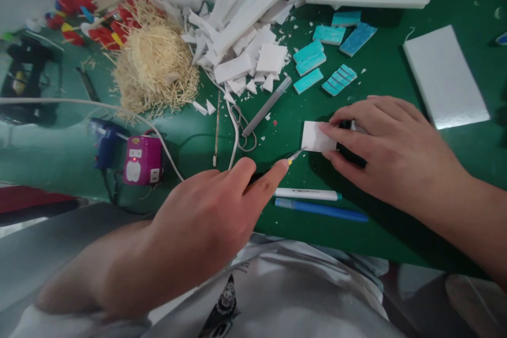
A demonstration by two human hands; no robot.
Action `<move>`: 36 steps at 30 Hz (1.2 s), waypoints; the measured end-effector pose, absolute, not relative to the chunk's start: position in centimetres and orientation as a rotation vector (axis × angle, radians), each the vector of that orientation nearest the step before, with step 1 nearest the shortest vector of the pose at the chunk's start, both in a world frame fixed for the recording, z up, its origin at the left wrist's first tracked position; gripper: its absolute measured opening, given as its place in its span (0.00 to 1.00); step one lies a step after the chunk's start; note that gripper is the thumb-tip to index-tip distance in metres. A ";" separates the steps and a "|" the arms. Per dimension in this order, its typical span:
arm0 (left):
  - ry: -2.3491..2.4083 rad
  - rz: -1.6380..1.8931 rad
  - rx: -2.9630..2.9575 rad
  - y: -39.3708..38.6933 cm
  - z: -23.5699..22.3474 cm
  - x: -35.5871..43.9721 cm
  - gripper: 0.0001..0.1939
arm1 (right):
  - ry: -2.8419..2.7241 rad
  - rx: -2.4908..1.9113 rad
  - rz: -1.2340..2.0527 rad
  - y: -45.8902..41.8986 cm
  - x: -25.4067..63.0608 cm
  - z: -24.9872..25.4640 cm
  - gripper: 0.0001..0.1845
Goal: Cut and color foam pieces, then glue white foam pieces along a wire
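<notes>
My left hand (pixel 214 206) is closed round a craft knife (pixel 293 158), whose thin blade points right. The blade tip meets the lower left edge of a small white foam piece (pixel 315 135); I cannot tell how deep it goes. The fingers of my right hand (pixel 390 142) grip the right end of that foam piece. A black object (pixel 351 157) shows partly beneath my right palm, and its kind is hidden. Just below the foam lie a white marker (pixel 307 194) and a blue pen (pixel 322 210).
Several turquoise-painted foam pieces (pixel 311 57) and a grey marker (pixel 267 106) lie beyond my hands. White foam scraps (pixel 241 55) and wood straw (pixel 156 63) are heaped at the back left. At left sit a pink power adapter (pixel 142 161) and a blue glue gun (pixel 105 142). A white slab (pixel 447 76) lies right.
</notes>
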State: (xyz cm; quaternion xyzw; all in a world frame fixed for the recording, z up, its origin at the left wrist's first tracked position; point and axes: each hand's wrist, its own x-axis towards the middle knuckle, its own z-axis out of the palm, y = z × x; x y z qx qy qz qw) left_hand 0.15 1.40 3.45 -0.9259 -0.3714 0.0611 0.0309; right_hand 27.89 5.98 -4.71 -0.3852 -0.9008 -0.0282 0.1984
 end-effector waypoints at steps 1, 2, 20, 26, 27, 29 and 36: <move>-1.158 0.186 -2.846 1.2 3.4 0.0 0.26 | -2.507 -1.090 -0.087 5.9 27.8 -4.8 0.11; -1.161 0.182 -2.844 1.1 3.3 -0.1 0.26 | -2.496 -1.103 -0.104 5.9 27.8 -4.8 0.12; -1.365 -0.122 -2.920 1.1 3.3 -1.3 0.22 | -2.440 -1.178 0.023 5.5 28.5 -5.2 0.21; -1.366 -0.156 -2.914 2.6 2.8 -0.5 0.21 | -2.452 -1.303 0.003 5.6 27.9 -5.1 0.26; -1.376 -0.140 -2.893 2.8 2.9 -0.5 0.21 | -2.450 -1.307 -0.017 5.7 27.7 -5.2 0.25; -1.398 -0.082 -2.861 3.0 3.2 -0.5 0.21 | -2.418 -1.303 -0.043 5.8 27.4 -5.4 0.25; -1.385 -0.108 -2.888 3.0 3.2 -0.5 0.20 | -2.392 -1.162 0.120 5.7 27.8 -5.2 0.32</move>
